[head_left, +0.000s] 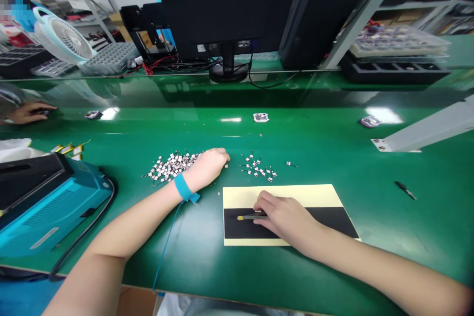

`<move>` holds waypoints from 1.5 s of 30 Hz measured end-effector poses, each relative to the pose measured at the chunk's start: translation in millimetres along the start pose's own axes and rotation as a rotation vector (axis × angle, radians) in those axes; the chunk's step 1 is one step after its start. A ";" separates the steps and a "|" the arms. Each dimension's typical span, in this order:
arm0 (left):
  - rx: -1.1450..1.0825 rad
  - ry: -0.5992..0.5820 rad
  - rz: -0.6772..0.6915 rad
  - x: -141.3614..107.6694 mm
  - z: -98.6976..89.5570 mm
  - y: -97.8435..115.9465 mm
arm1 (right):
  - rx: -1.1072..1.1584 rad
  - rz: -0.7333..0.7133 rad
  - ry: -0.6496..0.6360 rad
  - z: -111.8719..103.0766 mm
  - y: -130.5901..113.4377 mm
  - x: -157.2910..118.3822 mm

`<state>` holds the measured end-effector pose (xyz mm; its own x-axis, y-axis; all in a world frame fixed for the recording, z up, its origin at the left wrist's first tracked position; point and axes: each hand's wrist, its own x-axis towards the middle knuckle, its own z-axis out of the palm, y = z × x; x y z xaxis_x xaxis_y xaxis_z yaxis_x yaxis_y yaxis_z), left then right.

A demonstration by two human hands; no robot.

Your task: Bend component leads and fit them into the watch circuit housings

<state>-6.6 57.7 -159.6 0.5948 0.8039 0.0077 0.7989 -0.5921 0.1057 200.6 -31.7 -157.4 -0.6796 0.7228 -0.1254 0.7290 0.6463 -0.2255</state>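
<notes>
My left hand [208, 167] is at the right edge of a pile of small white components with short dark leads [168, 167]. Its fingers are curled down and pressed together, and what they pinch, if anything, is hidden. A blue wrist strap [182, 186] circles that wrist. With my right hand [285, 215] I grip slim grey tweezers [254, 216], their yellow end pointing left. They lie over a black strip [326, 221] on a pale yellow sheet [277, 196]. Between the pile and the sheet's upper edge, several similar components [259, 170] are scattered.
A teal and black machine [55, 202] stands at left, its cable beside it. A dark-handled small tool [405, 190] lies at right, near a white metal bracket [425, 128]. A monitor [229, 5] stands behind. Another person's hand [29, 112] is at far left.
</notes>
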 end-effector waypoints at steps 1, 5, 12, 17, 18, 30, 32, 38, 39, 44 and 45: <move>-0.006 0.011 -0.008 0.4 -0.4 -0.4 | 0.021 0.009 -0.003 -1.2 0.7 0.7; -0.044 0.060 -0.038 1.3 -7.8 1.8 | 0.109 0.039 -0.021 -4.4 4.1 2.5; -0.674 0.204 -0.019 -4.9 -25.2 19.0 | 0.228 0.080 -0.043 -2.9 8.7 4.9; -1.183 0.158 -0.148 -8.2 -23.7 34.4 | 0.305 0.091 -0.039 -2.2 9.7 6.8; -1.231 0.164 -0.171 -8.2 -20.7 36.6 | 0.320 0.091 -0.035 -2.8 10.1 6.7; -1.316 0.383 -0.049 -12.5 4.1 49.6 | 0.699 0.063 0.120 -17.3 24.9 4.3; -1.281 0.401 -0.020 -14.4 3.5 51.5 | 0.807 0.072 0.148 -18.1 24.4 5.5; -1.003 0.466 0.132 -18.0 9.7 58.1 | 1.081 0.165 0.181 -19.0 23.0 12.0; -0.949 0.481 0.157 -18.2 10.9 59.3 | 1.112 0.179 0.175 -18.8 23.1 12.7; -0.845 0.525 0.211 -18.8 13.9 63.3 | 1.204 0.229 0.159 -16.4 23.4 13.6; -0.839 0.532 0.210 -19.0 14.3 63.5 | 1.212 0.235 0.156 -15.9 23.4 13.6</move>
<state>34.1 4.0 -167.2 0.4355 0.7299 0.5269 0.2404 -0.6583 0.7133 209.6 -2.8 -149.1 -0.4657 0.8651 -0.1862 0.2300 -0.0848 -0.9695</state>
